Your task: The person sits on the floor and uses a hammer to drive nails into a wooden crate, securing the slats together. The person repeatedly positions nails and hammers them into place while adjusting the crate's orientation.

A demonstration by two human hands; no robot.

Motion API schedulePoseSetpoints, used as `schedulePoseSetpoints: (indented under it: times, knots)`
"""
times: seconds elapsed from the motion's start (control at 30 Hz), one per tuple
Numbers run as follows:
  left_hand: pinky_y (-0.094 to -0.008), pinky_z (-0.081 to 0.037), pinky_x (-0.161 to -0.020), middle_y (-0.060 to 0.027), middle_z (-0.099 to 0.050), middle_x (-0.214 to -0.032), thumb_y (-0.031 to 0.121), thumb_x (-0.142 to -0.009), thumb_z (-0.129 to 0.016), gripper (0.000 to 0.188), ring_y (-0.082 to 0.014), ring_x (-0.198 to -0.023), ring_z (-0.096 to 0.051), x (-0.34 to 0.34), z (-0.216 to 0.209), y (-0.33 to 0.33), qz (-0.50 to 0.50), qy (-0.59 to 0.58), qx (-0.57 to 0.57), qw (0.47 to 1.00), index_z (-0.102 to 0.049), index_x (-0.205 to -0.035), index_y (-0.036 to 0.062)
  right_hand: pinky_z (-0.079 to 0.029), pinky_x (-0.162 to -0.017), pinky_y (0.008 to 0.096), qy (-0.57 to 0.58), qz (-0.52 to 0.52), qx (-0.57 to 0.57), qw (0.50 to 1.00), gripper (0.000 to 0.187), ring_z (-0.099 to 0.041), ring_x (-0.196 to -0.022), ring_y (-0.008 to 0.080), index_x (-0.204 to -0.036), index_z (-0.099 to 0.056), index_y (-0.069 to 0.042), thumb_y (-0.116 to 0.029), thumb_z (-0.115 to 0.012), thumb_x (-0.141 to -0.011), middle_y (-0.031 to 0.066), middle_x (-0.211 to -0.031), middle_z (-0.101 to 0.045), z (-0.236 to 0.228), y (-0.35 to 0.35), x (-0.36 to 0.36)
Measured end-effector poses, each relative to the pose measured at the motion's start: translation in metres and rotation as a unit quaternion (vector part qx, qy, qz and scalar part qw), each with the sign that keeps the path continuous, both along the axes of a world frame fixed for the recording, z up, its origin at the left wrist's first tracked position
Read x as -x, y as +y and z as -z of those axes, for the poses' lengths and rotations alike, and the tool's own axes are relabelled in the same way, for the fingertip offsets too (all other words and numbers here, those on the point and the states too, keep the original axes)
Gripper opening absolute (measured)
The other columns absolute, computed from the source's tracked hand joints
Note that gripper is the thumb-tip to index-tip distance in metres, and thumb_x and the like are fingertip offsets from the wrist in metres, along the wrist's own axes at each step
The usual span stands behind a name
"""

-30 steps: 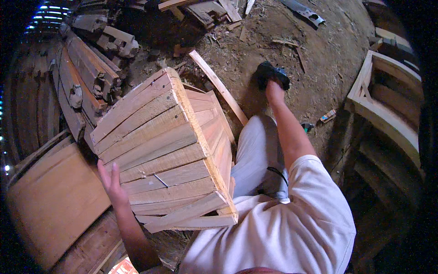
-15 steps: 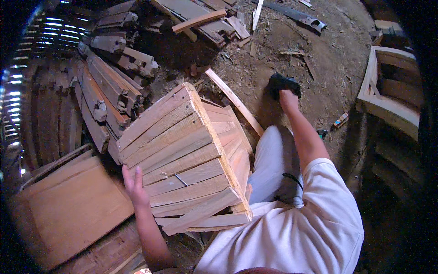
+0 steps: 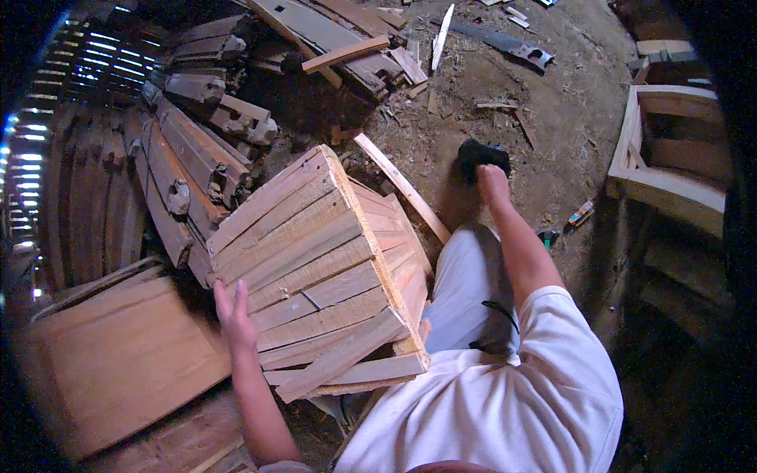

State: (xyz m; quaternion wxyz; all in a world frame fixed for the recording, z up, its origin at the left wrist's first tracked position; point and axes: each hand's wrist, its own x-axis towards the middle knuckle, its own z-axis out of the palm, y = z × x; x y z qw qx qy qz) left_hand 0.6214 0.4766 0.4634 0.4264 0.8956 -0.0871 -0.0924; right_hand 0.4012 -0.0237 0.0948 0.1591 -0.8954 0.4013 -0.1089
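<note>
A slatted wooden crate (image 3: 300, 244) rests tilted against my lap, its planked face turned up. My left hand (image 3: 235, 315) steadies it at the lower left edge, thumb and a finger against the wood and the other fingers hidden. Across the slats lies a loose nail (image 3: 312, 300). One short slat (image 3: 343, 359) sits askew over the near corner. Beyond my knee, my right hand (image 3: 494, 185) is closed at the edge of a crumpled-looking black thing (image 3: 475, 155) on the ground; what the fingers hold, if anything, cannot be made out.
Stacked timber (image 3: 185, 158) lies at the left, and a wide wooden panel (image 3: 130, 355) at the lower left. A thin light strip (image 3: 402, 186) lies beyond the crate. A handsaw (image 3: 505, 46) is on the dirt floor at the far side. A wooden frame (image 3: 670, 189) stands right.
My right hand has drawn back slightly from the black thing, and more of its curled fingers show. The view has shifted a little; my left hand stays on the crate.
</note>
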Motion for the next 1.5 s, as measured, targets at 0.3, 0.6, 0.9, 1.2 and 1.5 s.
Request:
schedulePoseSetpoints:
  times: [0.3,0.6,0.9,1.2,1.5]
  knots:
    - [-0.0354,-0.035,-0.114,-0.0164,-0.058,-0.141,0.031,-0.095,-0.073,0.064,-0.0251,-0.13,-0.052,0.01,-0.012,-0.007,-0.034,-0.013,0.034,0.999,-0.05,-0.141,-0.0078,-0.054,-0.09,0.0399,-0.394,-0.199,-0.086,0.893,0.008,-0.067,-0.108,0.0335,-0.093,-0.068,-0.003,0.002,-0.069,-0.087,0.0173,-0.119,-0.069,-0.277,0.139,-0.025]
    - [-0.0356,-0.048,-0.097,-0.0145,-0.073,-0.114,0.034,-0.094,-0.074,0.047,-0.0218,-0.105,-0.066,0.022,-0.036,-0.025,-0.026,-0.062,-0.047,0.997,-0.066,-0.119,-0.0044,-0.048,-0.11,0.0453,-0.289,-0.428,-0.104,0.85,0.011,-0.052,-0.137,0.0368,-0.098,-0.054,-0.001,0.0,-0.062,-0.09,0.016,-0.143,-0.058,-0.365,0.166,-0.021]
    - [-0.036,-0.05,-0.092,-0.0145,-0.073,-0.111,0.033,-0.095,-0.073,0.044,-0.0208,-0.101,-0.066,0.014,-0.018,-0.012,0.016,-0.068,0.043,0.997,-0.067,-0.117,-0.0045,-0.048,-0.111,0.0451,-0.29,-0.442,-0.084,0.844,0.014,-0.05,-0.139,0.038,-0.097,-0.053,-0.001,0.004,-0.063,-0.088,0.018,-0.144,-0.056,-0.365,0.171,-0.021]
    - [-0.0356,-0.051,-0.089,-0.0148,-0.075,-0.104,0.031,-0.095,-0.073,0.04,-0.021,-0.095,-0.068,0.02,-0.033,-0.021,-0.006,-0.069,-0.02,0.997,-0.068,-0.11,-0.0057,-0.048,-0.11,0.0463,-0.309,-0.448,-0.085,0.834,0.014,-0.049,-0.139,0.0392,-0.097,-0.053,-0.002,0.003,-0.063,-0.09,0.0185,-0.147,-0.055,-0.357,0.168,-0.022]
    - [-0.0427,-0.055,-0.075,-0.0231,-0.073,-0.09,0.039,-0.084,-0.083,0.049,-0.0312,-0.087,-0.074,0.022,-0.028,-0.019,-0.061,-0.16,-0.077,0.982,-0.067,-0.101,-0.0044,-0.048,-0.11,0.0435,-0.31,-0.398,-0.106,0.857,0.017,-0.054,-0.136,0.0379,-0.1,-0.057,0.001,0.009,-0.062,-0.086,0.0197,-0.14,-0.061,-0.356,0.177,-0.019]
